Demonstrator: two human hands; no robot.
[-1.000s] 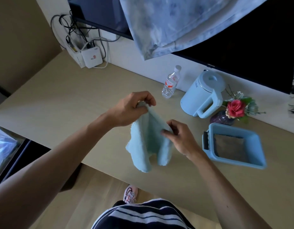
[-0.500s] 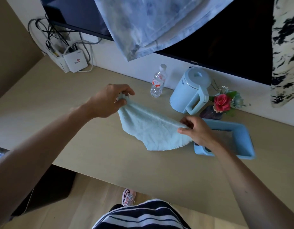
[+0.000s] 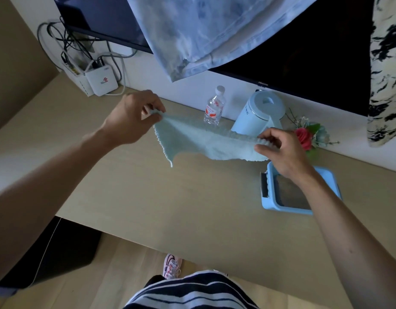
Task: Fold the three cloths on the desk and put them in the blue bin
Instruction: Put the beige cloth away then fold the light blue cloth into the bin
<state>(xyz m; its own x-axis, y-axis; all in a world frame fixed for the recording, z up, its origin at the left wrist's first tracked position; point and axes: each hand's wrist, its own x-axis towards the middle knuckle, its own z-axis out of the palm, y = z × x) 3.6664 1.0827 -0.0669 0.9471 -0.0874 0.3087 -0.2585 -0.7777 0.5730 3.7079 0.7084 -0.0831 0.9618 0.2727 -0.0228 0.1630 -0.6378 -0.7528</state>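
Cloth (image 3: 206, 143), pale blue and fluffy, hangs stretched between your two hands above the desk (image 3: 170, 208), top edge taut, lower corner drooping free. Whether that corner brushes the wood, you cannot tell from this view. Your left hand (image 3: 132, 118) pinches one top corner between thumb and fingertips. Your right hand (image 3: 279, 150) pinches the other in the same way, just over the far end of the blue bin (image 3: 286, 210). A darker cloth (image 3: 291, 195) already lies flat inside the bin, so this looks like a later cloth, opened out and not yet folded.

Watch what stands behind it. The water bottle (image 3: 213, 108) and the kettle (image 3: 259, 112) are close to the taut edge, and a swing backward as you lay the cloth down could tip the light bottle. Both grips take only a little fabric, so a sharp tug may pull a corner loose. Lay it down skewed and the edges will not meet when folded.
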